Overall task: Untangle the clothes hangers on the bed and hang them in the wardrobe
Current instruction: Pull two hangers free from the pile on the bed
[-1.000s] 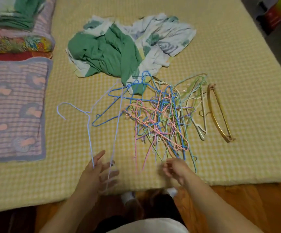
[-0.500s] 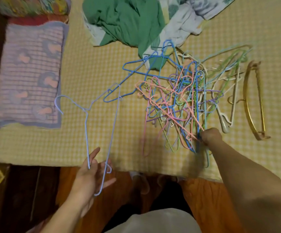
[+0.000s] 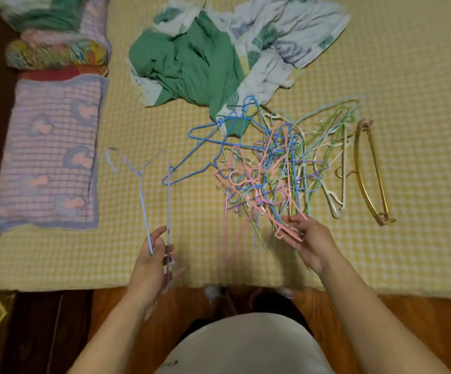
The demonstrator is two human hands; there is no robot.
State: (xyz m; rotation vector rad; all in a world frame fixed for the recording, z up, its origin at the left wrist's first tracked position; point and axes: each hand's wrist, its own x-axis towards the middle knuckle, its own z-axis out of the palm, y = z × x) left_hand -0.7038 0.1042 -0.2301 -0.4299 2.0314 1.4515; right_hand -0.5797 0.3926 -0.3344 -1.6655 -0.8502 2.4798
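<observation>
My left hand (image 3: 152, 256) grips a lilac hanger (image 3: 143, 190) by its bar end, held clear of the pile so it won't snag again. To its right the tangle (image 3: 267, 171) lies on the bed (image 3: 408, 252). My right hand (image 3: 309, 240) pinches a pink hanger (image 3: 286, 230) at the tangle's near edge, likely to work it loose.

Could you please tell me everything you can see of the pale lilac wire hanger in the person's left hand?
The pale lilac wire hanger is thin coated wire, triangular with a hook. It is clear of the tangled pile of hangers and lies lengthwise, its hook pointing away toward the pillows and its far end over the yellow checked bedspread. The left hand holds its near corner, fingers curled round the wire at the bed's edge. One long side reads blue, the other fainter and motion-blurred. Nothing else visibly touches it.
</observation>
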